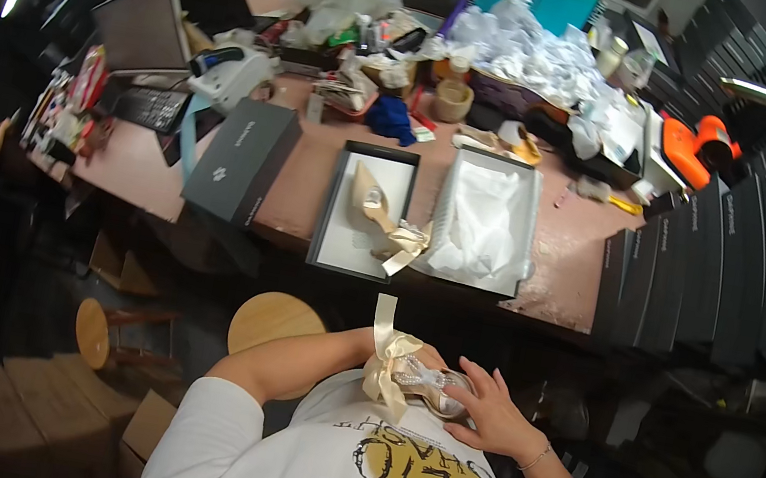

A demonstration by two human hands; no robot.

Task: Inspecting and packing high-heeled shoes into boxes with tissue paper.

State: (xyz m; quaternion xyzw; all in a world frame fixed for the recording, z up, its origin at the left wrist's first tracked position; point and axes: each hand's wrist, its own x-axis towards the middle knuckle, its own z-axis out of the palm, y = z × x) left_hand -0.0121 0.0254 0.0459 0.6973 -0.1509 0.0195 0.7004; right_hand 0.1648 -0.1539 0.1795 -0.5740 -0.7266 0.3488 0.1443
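Close to my chest I hold a beige high-heeled shoe (435,387) with a sparkly strap and a cream ribbon bow (388,361). My left hand (383,345) grips it from the left, mostly hidden behind the bow. My right hand (488,411) rests over the shoe's right side, fingers curled on it. On the pinkish table (573,251) ahead, the matching shoe (385,217) lies in an open box lid (356,250), its ribbon trailing over the edge. Beside it stands an open shoebox (527,213) lined with white tissue paper.
A closed dark shoebox (244,160) lies left of the lid. Crumpled paper, bottles, a cup and an orange tool (698,145) crowd the table's back. Stacked dark boxes (733,267) line the right. A monitor (140,26), a keyboard and round wooden stools (273,322) are at the left and below.
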